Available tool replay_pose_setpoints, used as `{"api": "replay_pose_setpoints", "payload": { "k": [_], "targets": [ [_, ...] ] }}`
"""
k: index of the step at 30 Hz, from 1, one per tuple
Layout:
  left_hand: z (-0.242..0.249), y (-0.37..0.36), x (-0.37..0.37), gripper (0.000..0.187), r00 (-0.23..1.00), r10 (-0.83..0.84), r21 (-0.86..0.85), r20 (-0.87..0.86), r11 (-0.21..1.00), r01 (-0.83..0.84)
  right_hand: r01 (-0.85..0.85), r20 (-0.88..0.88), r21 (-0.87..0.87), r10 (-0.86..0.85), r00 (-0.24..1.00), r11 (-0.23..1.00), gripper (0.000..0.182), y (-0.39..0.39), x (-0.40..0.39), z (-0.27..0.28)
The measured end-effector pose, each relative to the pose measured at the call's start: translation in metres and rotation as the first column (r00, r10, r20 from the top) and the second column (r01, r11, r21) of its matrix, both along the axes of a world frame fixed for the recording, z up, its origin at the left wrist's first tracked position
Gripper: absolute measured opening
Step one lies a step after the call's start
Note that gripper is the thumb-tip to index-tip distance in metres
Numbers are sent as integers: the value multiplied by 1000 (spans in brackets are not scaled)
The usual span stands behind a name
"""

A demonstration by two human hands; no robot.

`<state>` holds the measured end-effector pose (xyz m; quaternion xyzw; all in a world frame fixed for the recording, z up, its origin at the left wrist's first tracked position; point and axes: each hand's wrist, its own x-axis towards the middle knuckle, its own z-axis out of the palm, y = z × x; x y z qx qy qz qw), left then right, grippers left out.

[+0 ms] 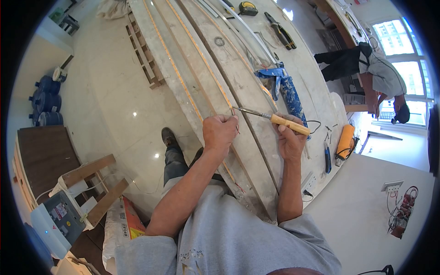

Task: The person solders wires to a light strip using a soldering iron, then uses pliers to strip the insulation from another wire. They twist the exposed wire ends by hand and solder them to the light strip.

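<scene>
My right hand [292, 143] grips the wooden handle of a soldering iron [289, 124], which points left. The iron's tip meets, or nearly meets, the end of an orange LED strip [214, 75] laid lengthwise on the workbench [256, 133]. My left hand [220, 133] is closed in a pinch right beside that end, on thin red wire [237, 130] that shows past the fingertips. The exact joint under the tip is too small to make out. A second LED strip [172, 62] runs parallel, to the left.
Beyond my right hand lie a blue caulking gun [293, 98], pliers [280, 31], a tape measure [248, 8], a blue knife-like tool [327, 158] and an orange power tool [346, 141]. Another person [382, 73] bends at a far bench. Blue water bottles [47, 101] stand at left.
</scene>
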<state>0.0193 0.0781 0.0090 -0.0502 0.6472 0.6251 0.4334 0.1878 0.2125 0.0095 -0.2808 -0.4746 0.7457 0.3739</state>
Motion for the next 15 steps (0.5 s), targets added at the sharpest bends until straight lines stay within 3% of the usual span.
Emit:
{"api": "replay_pose_setpoints", "payload": {
  "k": [15],
  "targets": [
    [-3, 1, -1, 22, 1000, -17, -16, -6, 1000, 17, 0, -6, 20, 0, 1000, 1000, 31, 0, 1, -1]
  ]
}}
